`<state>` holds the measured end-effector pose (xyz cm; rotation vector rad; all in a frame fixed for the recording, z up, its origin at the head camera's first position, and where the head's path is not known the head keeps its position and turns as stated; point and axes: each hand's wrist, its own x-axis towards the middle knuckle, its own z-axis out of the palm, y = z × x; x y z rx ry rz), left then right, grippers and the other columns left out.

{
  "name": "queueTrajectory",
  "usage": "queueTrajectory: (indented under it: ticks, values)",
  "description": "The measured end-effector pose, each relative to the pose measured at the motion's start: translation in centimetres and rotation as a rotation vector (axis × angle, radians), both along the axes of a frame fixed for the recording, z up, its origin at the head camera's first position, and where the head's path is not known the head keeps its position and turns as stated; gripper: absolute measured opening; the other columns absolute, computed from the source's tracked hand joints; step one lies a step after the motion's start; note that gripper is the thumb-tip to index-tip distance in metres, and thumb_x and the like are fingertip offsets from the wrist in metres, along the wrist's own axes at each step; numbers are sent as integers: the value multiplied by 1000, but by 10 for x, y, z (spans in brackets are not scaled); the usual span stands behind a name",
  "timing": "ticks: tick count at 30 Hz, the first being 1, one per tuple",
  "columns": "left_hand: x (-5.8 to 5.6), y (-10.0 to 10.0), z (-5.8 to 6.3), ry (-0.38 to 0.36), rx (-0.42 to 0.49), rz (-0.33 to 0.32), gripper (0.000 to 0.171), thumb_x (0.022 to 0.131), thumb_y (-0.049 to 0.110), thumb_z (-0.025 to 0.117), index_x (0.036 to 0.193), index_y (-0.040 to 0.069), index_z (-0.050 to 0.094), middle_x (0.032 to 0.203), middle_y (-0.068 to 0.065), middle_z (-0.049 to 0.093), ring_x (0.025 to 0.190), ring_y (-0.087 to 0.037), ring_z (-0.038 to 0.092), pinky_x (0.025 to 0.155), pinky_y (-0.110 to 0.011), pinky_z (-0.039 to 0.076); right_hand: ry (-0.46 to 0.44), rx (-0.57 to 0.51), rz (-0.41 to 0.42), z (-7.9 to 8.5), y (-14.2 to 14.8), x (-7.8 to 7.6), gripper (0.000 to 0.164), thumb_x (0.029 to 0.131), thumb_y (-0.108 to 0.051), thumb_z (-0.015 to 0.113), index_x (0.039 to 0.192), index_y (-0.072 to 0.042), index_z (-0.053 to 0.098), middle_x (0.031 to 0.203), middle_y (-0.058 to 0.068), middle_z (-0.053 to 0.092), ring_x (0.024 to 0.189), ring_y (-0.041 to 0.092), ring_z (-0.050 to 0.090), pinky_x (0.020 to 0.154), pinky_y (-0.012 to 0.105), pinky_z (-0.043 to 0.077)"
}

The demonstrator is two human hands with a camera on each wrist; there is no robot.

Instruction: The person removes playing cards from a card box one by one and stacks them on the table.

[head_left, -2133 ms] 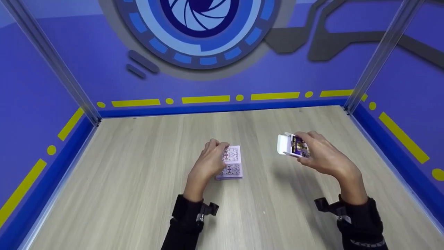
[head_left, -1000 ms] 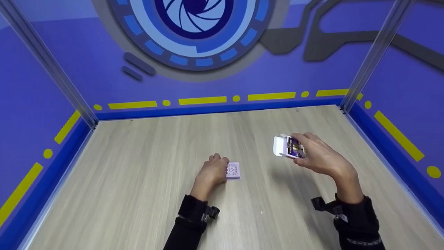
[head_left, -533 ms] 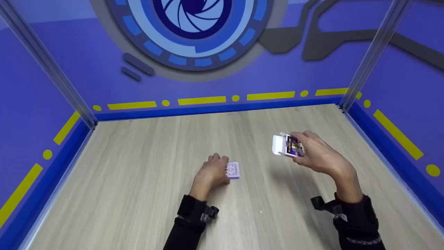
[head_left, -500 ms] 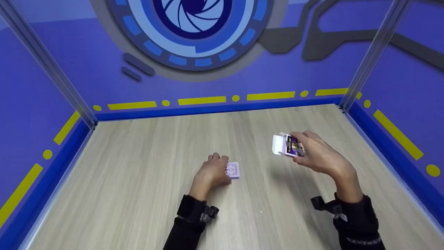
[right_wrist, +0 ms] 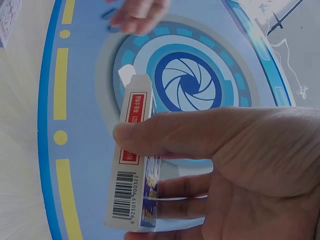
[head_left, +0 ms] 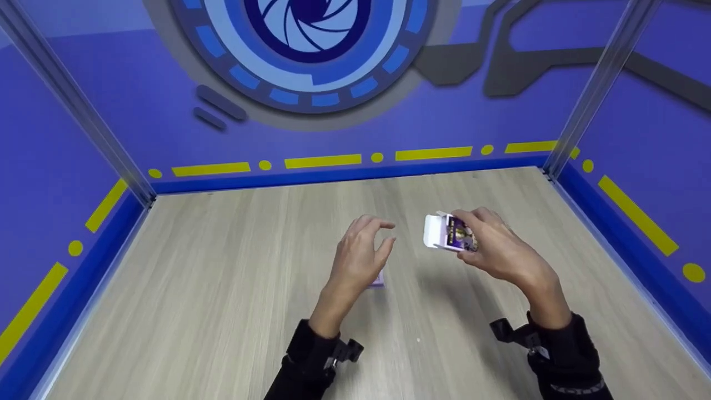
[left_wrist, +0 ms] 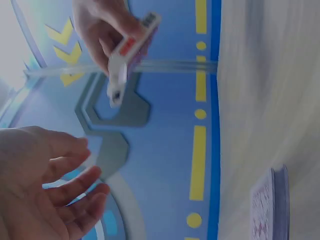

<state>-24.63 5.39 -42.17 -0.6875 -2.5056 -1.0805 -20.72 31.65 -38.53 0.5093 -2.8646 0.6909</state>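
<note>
A: Where is the deck of cards [head_left: 378,281] placed?

B: It is laid flat on the wooden table [head_left: 233,311]. In the head view it is mostly covered by the left hand [head_left: 357,254], and only its near right corner is shown. In the left wrist view its straight edge is seen well, and the hand is lifted apart from it.

A: In which way are the left fingers held?

B: They are loosely bent, and a gap is left between thumb and forefinger. The fingertips are pointed toward the box [head_left: 461,233], with a small room left before its flap [head_left: 434,231].

A: And the right hand [head_left: 497,253]?

B: By its thumb and fingers the box is gripped, raised above the table. The white flap is opened toward the left hand. In the right wrist view the thumb is pressed across the red label [right_wrist: 136,106], next to the barcode [right_wrist: 124,194].

A: How much room is given around?

B: By a wide stretch of table both hands are separated from the side walls [head_left: 644,144]. The far edge of the table is met by the back wall [head_left: 389,133], well apart from the fingers.
</note>
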Motion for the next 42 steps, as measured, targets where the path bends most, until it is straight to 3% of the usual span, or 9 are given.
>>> queueTrajectory:
  ticks: [4, 7, 15, 23, 32, 42]
  values:
    - [10, 13, 3, 26, 121, -72, 15, 98, 12, 72, 112, 7, 74, 106, -4, 70, 100, -17, 66, 82, -28, 55, 37, 26, 31, -3, -9, 0, 69, 83, -1, 83, 145, 0, 52, 125, 25, 56, 106, 34, 56, 84, 49, 53]
    - [12, 21, 0, 22, 156, -110, 12, 98, 10, 71, 110, 6, 73, 102, -2, 70, 92, -14, 66, 75, -23, 54, 77, 41, 56, -4, -15, 2, 68, 82, 1, 83, 143, 0, 54, 125, 24, 56, 107, 35, 55, 83, 48, 53]
    - [13, 32, -10, 42, 203, -109, 10, 95, 4, 72, 105, 5, 72, 95, -2, 68, 83, -12, 64, 73, -21, 53, 154, 70, 117, -6, -28, 4, 64, 80, 1, 84, 138, 2, 57, 120, 20, 58, 107, 32, 56, 84, 45, 54]
    - [11, 38, -21, -89, 308, -133, 19, 93, -1, 72, 109, 2, 62, 95, -3, 65, 83, -8, 60, 72, -22, 53, 172, 85, 141, -6, -35, 5, 66, 76, 2, 88, 135, 0, 59, 120, 17, 58, 110, 31, 57, 89, 46, 55]
    - [10, 36, -17, -306, 338, -100, 25, 90, 0, 77, 107, 6, 59, 94, 0, 63, 84, -8, 59, 75, -22, 53, 186, 120, 168, -8, -41, 7, 68, 73, 5, 90, 133, -1, 59, 115, 14, 58, 106, 29, 56, 86, 45, 54]
    - [11, 36, -18, -367, 390, -101, 29, 90, -3, 76, 109, 5, 57, 94, -1, 63, 84, -7, 59, 75, -21, 52, 179, 142, 172, -11, -42, 6, 67, 73, 3, 90, 132, -1, 60, 115, 14, 58, 106, 30, 57, 86, 46, 53]
